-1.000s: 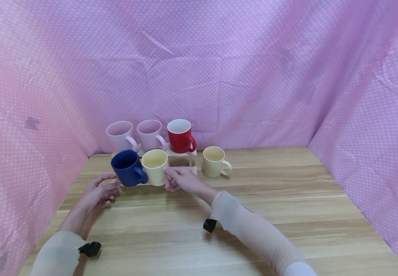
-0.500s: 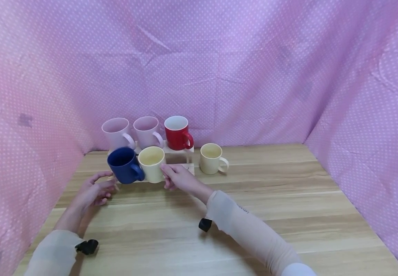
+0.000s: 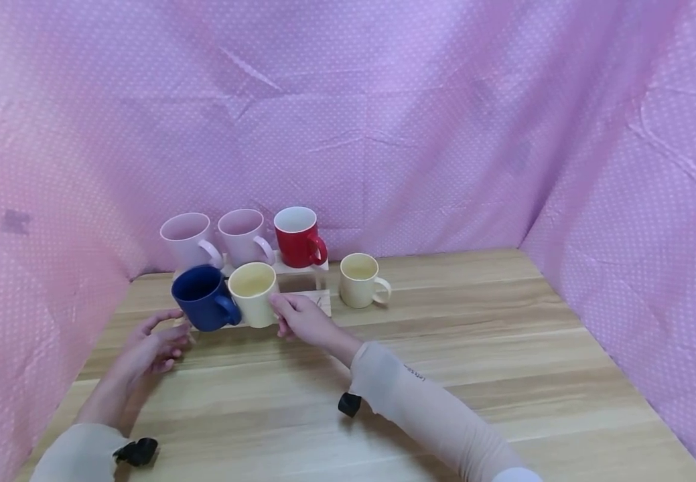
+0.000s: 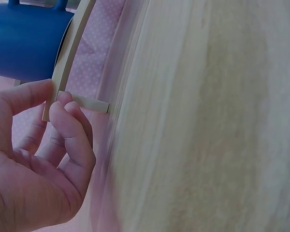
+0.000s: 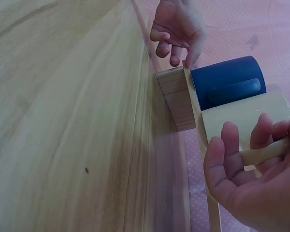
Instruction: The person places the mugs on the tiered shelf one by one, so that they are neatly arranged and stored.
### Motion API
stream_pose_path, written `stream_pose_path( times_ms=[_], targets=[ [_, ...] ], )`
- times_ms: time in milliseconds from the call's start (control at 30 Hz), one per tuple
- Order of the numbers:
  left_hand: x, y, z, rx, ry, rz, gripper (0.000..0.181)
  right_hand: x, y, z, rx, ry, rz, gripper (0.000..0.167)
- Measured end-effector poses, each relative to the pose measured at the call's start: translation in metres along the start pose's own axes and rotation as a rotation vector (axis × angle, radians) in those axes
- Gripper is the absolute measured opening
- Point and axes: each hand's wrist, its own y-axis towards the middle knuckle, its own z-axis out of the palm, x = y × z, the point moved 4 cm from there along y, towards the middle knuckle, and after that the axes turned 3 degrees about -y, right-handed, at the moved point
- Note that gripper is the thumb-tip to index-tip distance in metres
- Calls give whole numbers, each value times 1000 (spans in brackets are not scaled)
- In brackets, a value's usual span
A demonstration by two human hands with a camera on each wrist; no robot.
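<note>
A two-step wooden rack (image 3: 323, 301) stands on the table, with a blue mug (image 3: 205, 298) and a pale yellow mug (image 3: 253, 294) side by side on its lower step. My right hand (image 3: 308, 321) pinches the yellow mug's handle (image 5: 266, 151), fingers curled about it in the right wrist view. At the rack's left end, my left hand (image 4: 43, 150) pinches the edge of the lower board (image 4: 67, 58) between thumb and fingers. The blue mug's base rests against that board in the left wrist view.
Two pink mugs (image 3: 187, 241) and a red mug (image 3: 296, 237) with white inside stand on the upper step. Another yellow mug (image 3: 360, 284) stands on the wooden table (image 3: 474, 361) right of the rack. A pink dotted cloth (image 3: 384, 134) encloses the back and sides.
The head view has shifted, so the rack, mugs and hands sit farther left in it. Both hands keep their holds, and the mugs show no clear movement on the rack.
</note>
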Motion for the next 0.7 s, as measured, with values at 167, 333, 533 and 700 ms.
stream_pose_path(
  times_ms=[167,333,533,700],
  targets=[
    [1,0,-1,-11,1,-2,34,2,-1,-1,-30,-109,-33,59],
    [-2,3,6,-21,5,-2,41,3,-1,-6,-44,-139,-53,55],
    [-6,1,8,-33,-11,13,34,9,0,-11,-6,-144,-27,48],
    [-3,-6,2,-39,-7,7,38,8,-3,-11,29,-118,36,46]
  ],
)
